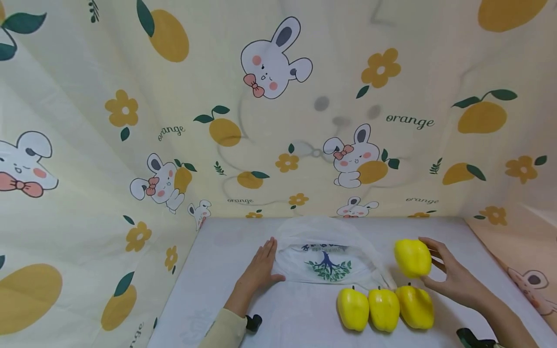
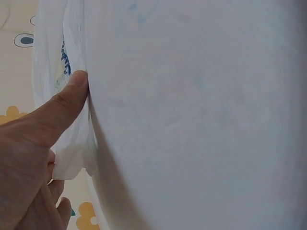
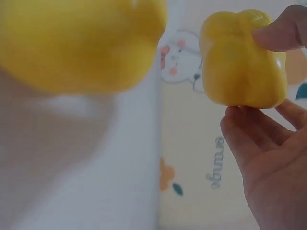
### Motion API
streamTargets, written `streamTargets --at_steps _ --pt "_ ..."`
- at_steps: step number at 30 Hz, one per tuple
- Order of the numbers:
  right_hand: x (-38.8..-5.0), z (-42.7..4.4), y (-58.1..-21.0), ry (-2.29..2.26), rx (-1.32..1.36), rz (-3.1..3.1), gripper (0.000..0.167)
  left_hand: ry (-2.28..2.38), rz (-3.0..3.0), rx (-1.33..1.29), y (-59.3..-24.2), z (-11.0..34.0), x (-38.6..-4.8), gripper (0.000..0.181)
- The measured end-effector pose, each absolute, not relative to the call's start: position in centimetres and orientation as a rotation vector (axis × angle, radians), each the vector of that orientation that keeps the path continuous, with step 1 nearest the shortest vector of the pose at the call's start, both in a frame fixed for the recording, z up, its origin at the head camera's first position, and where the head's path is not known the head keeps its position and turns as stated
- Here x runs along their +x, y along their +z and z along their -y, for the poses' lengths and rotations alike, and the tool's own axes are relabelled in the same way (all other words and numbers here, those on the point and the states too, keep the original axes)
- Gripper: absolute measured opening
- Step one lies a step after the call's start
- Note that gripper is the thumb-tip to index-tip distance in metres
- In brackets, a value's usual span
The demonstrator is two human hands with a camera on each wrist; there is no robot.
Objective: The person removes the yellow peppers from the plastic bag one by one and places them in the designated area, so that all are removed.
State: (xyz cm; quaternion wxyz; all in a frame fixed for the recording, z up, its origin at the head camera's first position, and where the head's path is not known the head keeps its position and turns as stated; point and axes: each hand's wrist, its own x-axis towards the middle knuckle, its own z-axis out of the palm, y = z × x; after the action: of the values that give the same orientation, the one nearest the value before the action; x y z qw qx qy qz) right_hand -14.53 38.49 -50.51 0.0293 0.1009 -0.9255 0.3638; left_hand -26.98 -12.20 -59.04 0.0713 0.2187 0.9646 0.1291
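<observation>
A yellow bell pepper (image 1: 412,258) is held in my right hand (image 1: 457,279), raised behind the right end of a row of peppers. In the right wrist view, thumb and fingers grip this pepper (image 3: 242,60) from opposite sides. My left hand (image 1: 260,268) touches the left side of a white plastic bag (image 1: 291,263) printed with a blue and green tree. The left wrist view has its thumb (image 2: 69,98) against the bag (image 2: 76,43), the other fingers lying loosely beyond the edge. The bag lies on the table, its contents hidden.
Three more yellow bell peppers (image 1: 353,309) stand side by side in front of the bag's right part. The white table (image 1: 278,319) meets a patterned cloth backdrop (image 1: 261,159) at the back and sides. Dark wrist-camera straps show on both arms.
</observation>
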Motion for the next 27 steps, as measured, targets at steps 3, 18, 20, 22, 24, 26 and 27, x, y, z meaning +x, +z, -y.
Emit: streamTargets --at_steps 3,18,20,22,24,26,27 --pt "-14.0 -39.5 -50.9 1.119 0.316 2.855 0.109 0.394 -2.896 0.656 -58.9 12.2 -26.9 0.116" --pt "-12.1 -44.2 -52.3 1.154 0.274 2.922 0.105 0.399 -2.899 0.651 -59.0 12.2 -26.9 0.117" --pt "-11.8 -44.6 -52.8 1.144 0.284 2.926 0.103 0.397 -2.906 0.653 -59.0 12.2 -26.9 0.117" --pt "-11.7 -44.9 -53.1 1.134 0.279 2.951 0.101 0.399 -2.913 0.654 -59.0 12.1 -26.9 0.117" --pt "-11.5 -45.1 -53.3 1.125 0.243 2.992 0.100 0.395 -2.918 0.657 -58.9 12.1 -26.9 0.117" --pt "-11.4 -45.3 -53.6 1.125 0.220 3.017 0.100 0.394 -2.918 0.655 -58.9 12.1 -26.9 0.116" --pt "-11.4 -45.4 -53.8 1.132 0.226 3.008 0.100 0.399 -2.917 0.653 -58.9 12.1 -26.9 0.116"
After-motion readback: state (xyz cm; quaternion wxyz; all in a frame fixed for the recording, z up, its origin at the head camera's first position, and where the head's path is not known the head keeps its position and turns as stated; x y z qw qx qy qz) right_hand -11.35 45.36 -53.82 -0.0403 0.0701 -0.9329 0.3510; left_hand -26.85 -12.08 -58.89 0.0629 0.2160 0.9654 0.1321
